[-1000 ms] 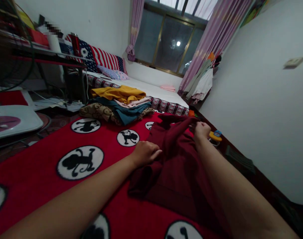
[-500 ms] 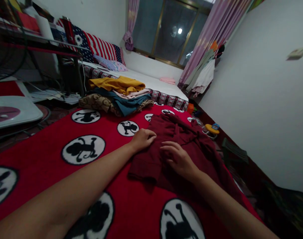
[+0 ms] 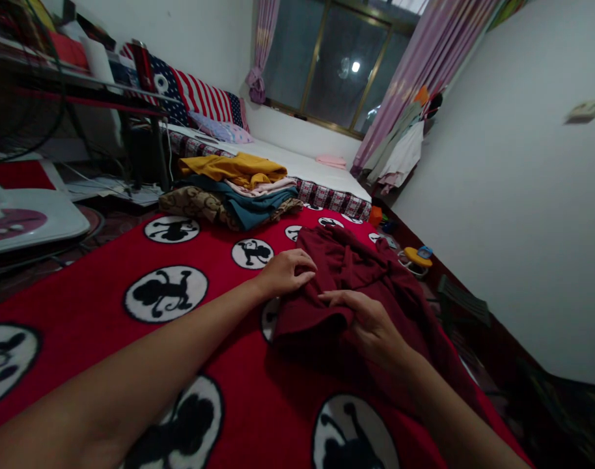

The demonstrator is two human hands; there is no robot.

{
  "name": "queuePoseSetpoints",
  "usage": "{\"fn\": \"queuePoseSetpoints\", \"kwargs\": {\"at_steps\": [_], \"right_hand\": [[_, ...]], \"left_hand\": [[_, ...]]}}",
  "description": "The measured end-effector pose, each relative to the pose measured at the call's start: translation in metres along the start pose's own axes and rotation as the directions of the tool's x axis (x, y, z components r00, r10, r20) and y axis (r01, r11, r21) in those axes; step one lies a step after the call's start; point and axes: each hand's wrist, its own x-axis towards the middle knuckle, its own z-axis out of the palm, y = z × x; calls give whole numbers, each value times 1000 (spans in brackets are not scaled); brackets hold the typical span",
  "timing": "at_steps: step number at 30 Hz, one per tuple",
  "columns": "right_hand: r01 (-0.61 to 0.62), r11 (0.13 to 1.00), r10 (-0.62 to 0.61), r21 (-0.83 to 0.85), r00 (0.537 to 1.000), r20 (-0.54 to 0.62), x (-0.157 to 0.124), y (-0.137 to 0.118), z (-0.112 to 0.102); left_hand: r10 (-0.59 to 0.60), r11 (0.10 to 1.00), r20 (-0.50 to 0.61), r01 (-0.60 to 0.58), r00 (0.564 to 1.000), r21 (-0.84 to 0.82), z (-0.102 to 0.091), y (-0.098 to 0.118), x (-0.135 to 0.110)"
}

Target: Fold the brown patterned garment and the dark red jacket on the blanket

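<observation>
A dark maroon garment (image 3: pixel 375 277) lies spread and rumpled on a red blanket (image 3: pixel 239 404) printed with black monkey figures in white ovals. My left hand (image 3: pixel 288 272) is at the garment's left edge, fingers curled and closed on the cloth. Just to the right, my right hand (image 3: pixel 368 319) pinches the fabric, thumb and fingers together. Between and below the two hands, the near hem is raised off the blanket in a loose fold. The undersides of the fingers are partly hidden by the cloth.
A clothes pile (image 3: pixel 239 189), mustard on top, rests at the blanket's far left. Behind it stands a bed (image 3: pixel 282 153). A cluttered desk (image 3: pixel 83 81) and a white-and-pink plastic item (image 3: pixel 34 218) are at left. A yellow stool (image 3: pixel 417 256) stands along the right wall.
My right hand has closed on the maroon cloth and lifted its near end, drawing it up and to the right. My left hand has shifted slightly right.
</observation>
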Motion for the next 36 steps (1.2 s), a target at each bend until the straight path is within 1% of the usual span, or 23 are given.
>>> {"fn": "queuePoseSetpoints", "kwargs": {"at_steps": [3,4,5,6,7,9,10,12,15,16,17,19,21,23,26,29,30,31,32,33,34,35,36], "right_hand": [[-33,999,34,-11,988,152,-10,1,1],[-54,999,52,5,981,185,-11,6,2],[-80,996,73,32,980,185,-10,12,2],[-113,992,102,64,984,146,-7,20,2],[-146,985,140,90,988,72,-2,29,-1],[-206,972,220,111,966,-133,16,52,-8],[-244,964,262,103,937,-229,27,64,-13],[-382,921,381,72,851,-362,53,89,-21],[-638,770,585,26,689,-427,86,121,-25],[-685,728,613,6,648,-452,94,130,-24],[-710,705,617,-15,623,-480,100,137,-23],[-713,700,580,-42,602,-549,106,148,-22],[-699,714,532,-39,578,-618,105,154,-25],[-680,733,490,0,528,-694,96,157,-35],[-659,748,414,76,375,-830,69,159,-55],[-641,756,354,135,225,-908,41,158,-69],[-628,767,316,134,187,-930,35,156,-71],[-608,787,260,104,173,-950,32,153,-71],[-579,814,189,42,196,-962,33,149,-71],[-535,843,116,-44,262,-958,38,145,-69],[-473,870,55,-137,369,-928,47,141,-66],[-399,892,18,-213,502,-865,58,137,-61],[-333,908,16,-254,634,-773,70,135,-55]], "left_hand": [[-47,996,197,30,979,87,2,8,1],[-56,990,254,21,966,138,4,10,0],[-58,982,291,1,955,191,6,11,-1],[-54,970,309,-23,950,241,8,12,-2],[-47,957,311,-46,949,287,11,13,-3],[-40,931,294,-71,955,358,15,15,-5],[-41,922,283,-73,958,379,18,15,-6],[-43,915,260,-67,965,397,22,15,-7],[-36,919,232,-59,972,389,25,14,-9],[-31,922,227,-60,973,384,26,13,-10],[-26,923,221,-61,975,379,26,13,-11],[-18,927,207,-62,978,369,27,11,-13],[-14,931,191,-57,981,360,28,9,-15],[-24,933,180,-43,983,357,30,6,-17],[-60,931,178,-9,982,366,35,4,-18],[-88,932,204,8,975,362,38,5,-17],[-92,933,216,9,972,359,39,6,-17],[-96,934,226,10,969,356,40,6,-16],[-100,935,235,11,967,355,40,7,-16],[-104,936,240,13,965,353,40,7,-16],[-106,936,244,14,964,351,40,8,-16],[-106,938,246,15,963,347,39,8,-16],[-105,939,246,15,963,344,39,8,-16]]}}
